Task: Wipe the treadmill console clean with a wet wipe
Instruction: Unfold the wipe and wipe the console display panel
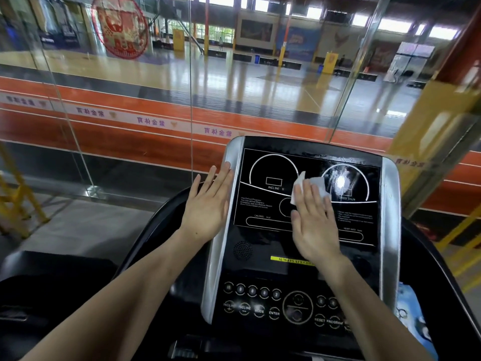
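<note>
Your right hand (313,220) lies flat on the treadmill console (299,230), fingers straight and together, pressing a white wet wipe (312,186) against the black display panel (263,204). The wipe sits under your fingertips near the middle of the panel, between the INCLINE dial outline (273,169) and the SPEED dial outline (346,182); its upper edge sticks out beyond your fingers. The glass around the SPEED dial shows wet streaks and a bright glare spot. Your left hand (208,204) is open, fingers straight and slightly spread, its fingertips touching the console's left silver side rail (221,243); it holds nothing. Your right forearm crosses the lower console and hides part of the yellow warning strip (289,259) and the right-hand buttons. Below the panel are a round speaker grille (242,250) and the button pad (260,306) with INCLINE, MODE, ENTER, RESET and PROGRAM keys. A blue-and-white packet (411,316) lies just right of the console's right rail, by your right forearm; I cannot tell what it is. Behind the console stands a glass wall (130,100), with an indoor sports court beyond.
</note>
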The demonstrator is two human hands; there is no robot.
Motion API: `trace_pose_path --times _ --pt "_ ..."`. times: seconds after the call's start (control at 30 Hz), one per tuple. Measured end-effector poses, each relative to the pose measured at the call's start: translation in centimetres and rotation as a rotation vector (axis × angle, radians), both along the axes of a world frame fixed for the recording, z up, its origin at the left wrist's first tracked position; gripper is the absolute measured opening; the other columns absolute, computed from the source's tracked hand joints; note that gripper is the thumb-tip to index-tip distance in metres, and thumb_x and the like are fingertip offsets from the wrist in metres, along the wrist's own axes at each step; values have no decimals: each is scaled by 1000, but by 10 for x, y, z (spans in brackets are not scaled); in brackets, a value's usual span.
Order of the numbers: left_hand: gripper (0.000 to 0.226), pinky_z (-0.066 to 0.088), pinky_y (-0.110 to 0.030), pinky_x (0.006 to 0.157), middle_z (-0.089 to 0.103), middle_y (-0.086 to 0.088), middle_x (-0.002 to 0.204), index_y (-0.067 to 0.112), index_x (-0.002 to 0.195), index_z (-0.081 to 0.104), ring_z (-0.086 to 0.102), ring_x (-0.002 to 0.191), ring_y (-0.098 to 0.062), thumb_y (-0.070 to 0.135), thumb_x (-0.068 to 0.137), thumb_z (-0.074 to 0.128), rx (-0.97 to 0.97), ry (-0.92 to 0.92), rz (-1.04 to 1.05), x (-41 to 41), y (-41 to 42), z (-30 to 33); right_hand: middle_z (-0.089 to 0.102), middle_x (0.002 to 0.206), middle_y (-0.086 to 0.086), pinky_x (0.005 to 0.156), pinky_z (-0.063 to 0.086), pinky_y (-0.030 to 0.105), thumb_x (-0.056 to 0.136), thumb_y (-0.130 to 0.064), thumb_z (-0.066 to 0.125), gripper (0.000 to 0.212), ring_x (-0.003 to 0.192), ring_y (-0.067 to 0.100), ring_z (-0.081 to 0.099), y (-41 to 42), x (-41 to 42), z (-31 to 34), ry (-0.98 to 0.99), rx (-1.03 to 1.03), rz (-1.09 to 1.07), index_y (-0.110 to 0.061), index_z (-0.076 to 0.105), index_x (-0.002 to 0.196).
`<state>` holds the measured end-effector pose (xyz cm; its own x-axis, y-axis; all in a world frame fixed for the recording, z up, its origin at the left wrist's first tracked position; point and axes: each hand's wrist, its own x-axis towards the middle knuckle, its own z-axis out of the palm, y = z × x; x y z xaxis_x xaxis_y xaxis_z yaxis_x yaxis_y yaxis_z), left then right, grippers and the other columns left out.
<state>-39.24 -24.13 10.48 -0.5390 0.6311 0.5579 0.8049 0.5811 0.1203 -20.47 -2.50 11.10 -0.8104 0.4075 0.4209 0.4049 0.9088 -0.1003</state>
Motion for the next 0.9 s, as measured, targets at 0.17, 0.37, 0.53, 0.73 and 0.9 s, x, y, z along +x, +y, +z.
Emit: trace_pose_path --times 0.17,0.37,0.53,0.73,0.9 --pt "68 15 -52 129 -2 7 175 23 167 8 7 161 -19 26 102 29 8 -1 -2 2 0 1 -11 176 -3 132 -7 50 108 -41 12 66 163 17 -17 -56 -52 2 1 -4 125 -21 -4 169" --pt "63 16 -51 128 3 6 175 24 167 9 7 161 -18 29 106 25 5 42 -13 -3 -4 0 2 178 -1 133 0 48 110 -36 21 63 163 11 -9 -46 -26 -11 -75 129 263 -21 5 170" --pt "63 14 -51 129 -1 7 175 23 167 6 4 161 -18 29 106 22 23 1 -15 0 0 -1 -11 177 -7 133 0 47 109 -42 11 64 162 8 -17 -8 23 -19 -13 -61 47 -26 -7 169" --pt "62 17 -52 128 2 4 175 20 167 8 8 161 -21 34 107 16 -1 9 -17 3 -2 4 -13 177 -5 131 -6 49 109 -40 14 66 162 12 -19 -83 -32 -26 -63 -28 213 -21 -4 169" --pt "62 19 -53 128 4 4 175 21 167 10 11 161 -23 33 106 19 -3 15 -26 1 -4 4 0 178 -4 133 -3 47 112 -37 22 62 162 8 -13 -69 -8 -32 -105 95 269 -22 4 170"
